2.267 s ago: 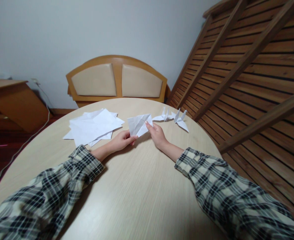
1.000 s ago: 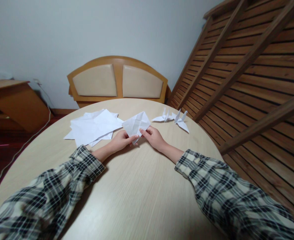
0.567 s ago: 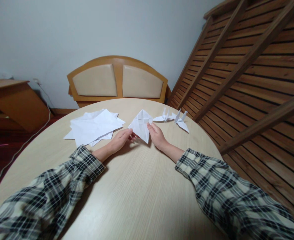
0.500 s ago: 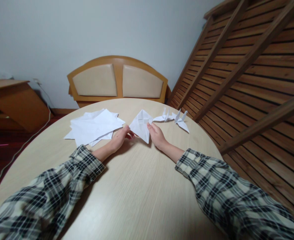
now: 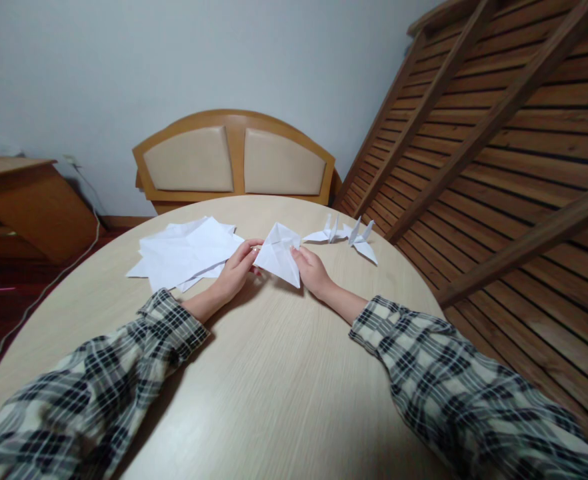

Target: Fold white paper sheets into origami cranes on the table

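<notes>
Both my hands hold a white, partly folded paper (image 5: 280, 255) just above the round light-wood table (image 5: 274, 373). My left hand (image 5: 234, 272) pinches its left corner with thumb and fingers. At the paper's right edge, my right hand (image 5: 312, 270) grips it with closed fingers. The paper is diamond-shaped with creases, one point facing me. Both arms wear plaid sleeves.
A loose pile of white sheets (image 5: 187, 253) lies left of my hands. Two folded paper cranes (image 5: 347, 237) sit to the right near the table's edge. A wooden chair (image 5: 234, 160) stands behind the table. A slatted wooden frame (image 5: 499, 147) leans on the right.
The paper has been turned and refolded from a wide flap shape into a compact diamond. My left hand let go briefly, then pinched the left corner again. Both hands stayed in the same spot.
</notes>
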Demonstrator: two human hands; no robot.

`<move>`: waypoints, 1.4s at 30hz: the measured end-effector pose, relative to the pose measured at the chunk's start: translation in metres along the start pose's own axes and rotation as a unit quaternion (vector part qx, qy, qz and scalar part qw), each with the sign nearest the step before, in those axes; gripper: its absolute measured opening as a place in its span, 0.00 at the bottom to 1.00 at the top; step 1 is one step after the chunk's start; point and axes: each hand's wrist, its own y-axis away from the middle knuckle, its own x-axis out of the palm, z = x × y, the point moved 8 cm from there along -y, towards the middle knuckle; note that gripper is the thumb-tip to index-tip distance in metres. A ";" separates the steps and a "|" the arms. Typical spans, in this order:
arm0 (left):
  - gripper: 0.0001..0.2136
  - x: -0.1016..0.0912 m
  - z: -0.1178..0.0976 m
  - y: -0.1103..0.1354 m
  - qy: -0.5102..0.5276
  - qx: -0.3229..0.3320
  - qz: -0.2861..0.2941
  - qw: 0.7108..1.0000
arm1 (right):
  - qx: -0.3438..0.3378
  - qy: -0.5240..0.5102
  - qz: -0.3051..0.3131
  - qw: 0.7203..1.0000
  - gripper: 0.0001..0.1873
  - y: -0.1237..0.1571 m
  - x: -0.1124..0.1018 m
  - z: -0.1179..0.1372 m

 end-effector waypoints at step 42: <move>0.07 0.007 -0.024 0.005 -0.169 0.133 0.057 0.975 | 0.048 -0.036 0.032 0.998 0.26 -0.001 0.008 -0.013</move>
